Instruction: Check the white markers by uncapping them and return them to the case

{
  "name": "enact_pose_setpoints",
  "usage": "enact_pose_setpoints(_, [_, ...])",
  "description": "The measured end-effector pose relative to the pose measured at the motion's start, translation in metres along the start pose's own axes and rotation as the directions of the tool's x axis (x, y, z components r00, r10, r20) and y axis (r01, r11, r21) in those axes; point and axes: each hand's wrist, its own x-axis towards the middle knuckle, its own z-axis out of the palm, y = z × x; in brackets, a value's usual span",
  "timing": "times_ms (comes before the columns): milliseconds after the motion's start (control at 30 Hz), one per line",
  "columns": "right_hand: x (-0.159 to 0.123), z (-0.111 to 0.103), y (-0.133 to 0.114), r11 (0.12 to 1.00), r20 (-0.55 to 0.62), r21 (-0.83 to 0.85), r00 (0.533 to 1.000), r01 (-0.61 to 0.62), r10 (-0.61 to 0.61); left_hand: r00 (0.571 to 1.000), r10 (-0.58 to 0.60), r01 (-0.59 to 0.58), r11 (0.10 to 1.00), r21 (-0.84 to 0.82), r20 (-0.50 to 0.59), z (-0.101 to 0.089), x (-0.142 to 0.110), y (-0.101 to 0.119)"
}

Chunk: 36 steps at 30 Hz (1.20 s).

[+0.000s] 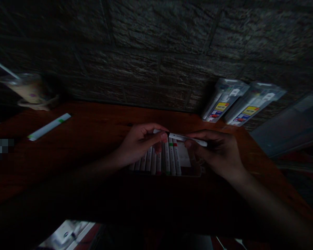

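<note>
A white marker with a dark band [181, 137] is held level between my two hands, above a row of markers. My left hand [143, 142] pinches its left end, and my right hand [216, 149] grips the right part between thumb and fingers. Beneath them, several white markers [171, 159] lie side by side in a clear case [194, 172]; some show green or red bands. The left part of that row is partly hidden by my left hand.
A single white marker with green bands [50, 127] lies on the wooden table [99, 118] at left. Behind it stands a plastic drink cup [28, 88] with a straw. Two clear cases [217, 100] with coloured labels stand at back right against the brick wall [146, 62].
</note>
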Motion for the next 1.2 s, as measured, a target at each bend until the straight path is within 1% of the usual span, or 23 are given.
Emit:
enact_pose_setpoints(267, [0.002,-0.006,-0.004,0.989,-0.028,0.137,0.997,-0.061,0.066,0.999,-0.031,0.027,0.988,-0.151,-0.023,-0.004,0.005,-0.007])
enact_pose_setpoints(567, [0.000,-0.009,0.004,0.943,0.029,0.280,0.984,-0.178,0.178,0.999,-0.021,0.015,0.971,-0.237,-0.026,-0.005,0.008,-0.013])
enact_pose_setpoints(667, [0.000,-0.011,0.007,0.931,0.067,0.305,0.980,-0.198,0.187,0.999,-0.028,0.019,0.956,-0.294,-0.024,-0.005,0.008,-0.013])
enact_pose_setpoints(767, [0.000,-0.012,0.010,0.934,0.081,0.303,0.981,-0.190,0.174,0.999,-0.049,0.038,0.929,-0.369,-0.019,-0.006,0.007,-0.012])
enact_pose_setpoints(867, [0.003,-0.012,0.010,0.935,0.052,0.302,0.983,-0.186,0.178,0.998,-0.058,0.048,0.904,-0.426,-0.012,-0.007,0.007,-0.009])
enact_pose_setpoints(1033, [0.009,-0.012,0.009,0.901,0.006,0.373,0.972,-0.220,0.235,0.999,-0.028,0.039,0.880,-0.473,0.030,-0.008,0.005,-0.006])
enact_pose_setpoints(1200, [0.013,-0.013,0.013,0.901,-0.010,0.356,0.963,-0.248,0.269,0.997,-0.005,0.040,0.873,-0.486,0.074,-0.009,0.004,-0.004])
